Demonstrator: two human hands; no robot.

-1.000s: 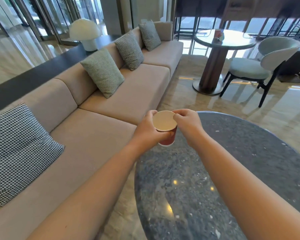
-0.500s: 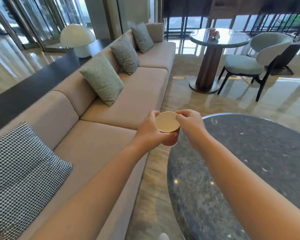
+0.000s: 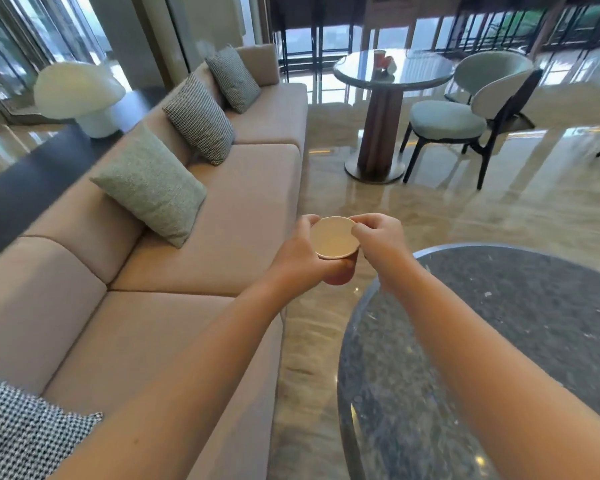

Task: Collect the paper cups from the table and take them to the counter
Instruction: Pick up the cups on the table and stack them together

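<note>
Both hands are out in front of the person, meeting on one paper cup [image 3: 334,239]. The cup is red outside and pale inside, mouth up, and looks empty. It is held in the air over the floor [image 3: 465,216], in the gap between the sofa [image 3: 243,209] and the round dark stone surface [image 3: 516,334], just off that surface's near-left edge and not touching it.

The left hand [image 3: 297,261] is wrapped round the cup's side, gripping it from the left. The right hand [image 3: 378,240] comes in from the other side, and its fingers [image 3: 368,221] pinch the rim.

The long beige sofa runs along the left, with a green cushion [image 3: 151,185] and two checked cushions [image 3: 201,119] leaning on its back; the corner of another checked one shows at the bottom left. Behind the sofa a white mushroom-shaped lamp [image 3: 78,95] stands on a dark ledge. Farther off, across the glossy floor, is a second round table [image 3: 394,72] on a thick pedestal with small red things [image 3: 383,62] on top, too far off to make out. A pale chair [image 3: 465,116] sits just beside it.
</note>
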